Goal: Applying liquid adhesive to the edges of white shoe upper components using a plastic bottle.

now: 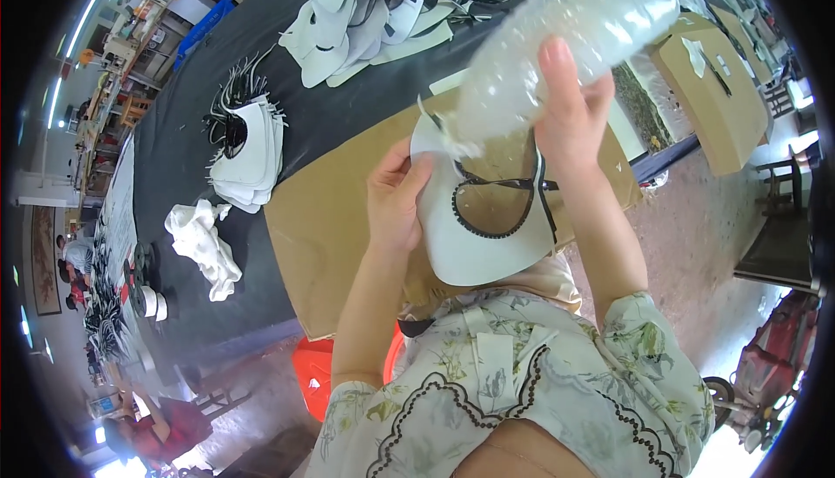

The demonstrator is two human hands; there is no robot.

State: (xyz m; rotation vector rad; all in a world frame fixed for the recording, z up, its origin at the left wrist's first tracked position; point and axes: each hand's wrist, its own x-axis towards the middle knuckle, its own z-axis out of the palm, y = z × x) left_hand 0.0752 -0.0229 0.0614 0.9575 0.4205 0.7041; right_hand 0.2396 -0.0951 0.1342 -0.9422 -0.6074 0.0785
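Head: left hand (400, 195) holds visor (474, 258); right hand (575, 117), bottle (581, 19).

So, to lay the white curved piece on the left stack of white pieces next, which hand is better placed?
Probably the left hand: it grips the white curved piece and is nearer the stack. The right hand holds a translucent plastic bottle.
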